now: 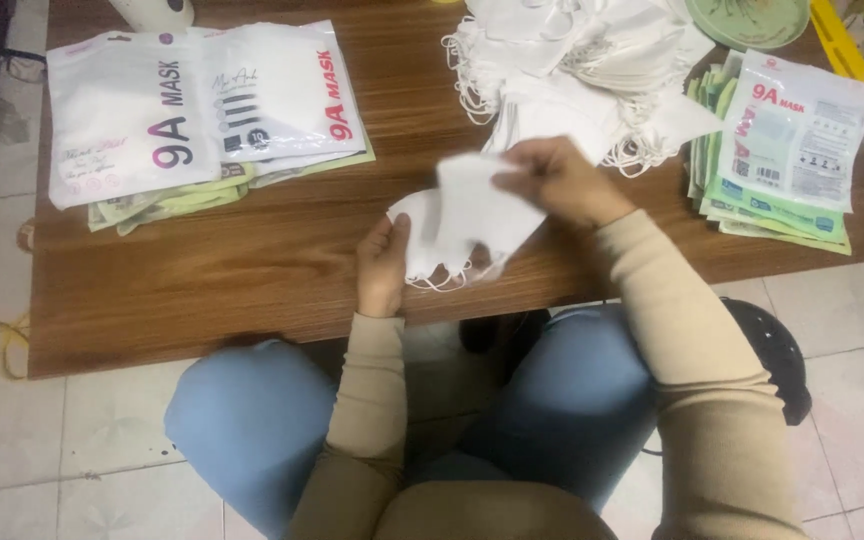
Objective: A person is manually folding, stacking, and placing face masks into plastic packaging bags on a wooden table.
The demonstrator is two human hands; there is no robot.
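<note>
Right now the right hand [562, 180] pinches the top of a white mask [467, 215] while the left hand [382, 265] grips a small stack of them from below, over the table's [282, 260] near edge. Beyond lies the loose mask heap [572, 70]; printed pouches [192, 110] sit far left. Gathering seems underway; squaring the edges likely comes next.

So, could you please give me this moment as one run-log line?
left hand: holds white masks | right hand: grips the masks' top | loose mask pile: behind | wooden table: beneath
</note>
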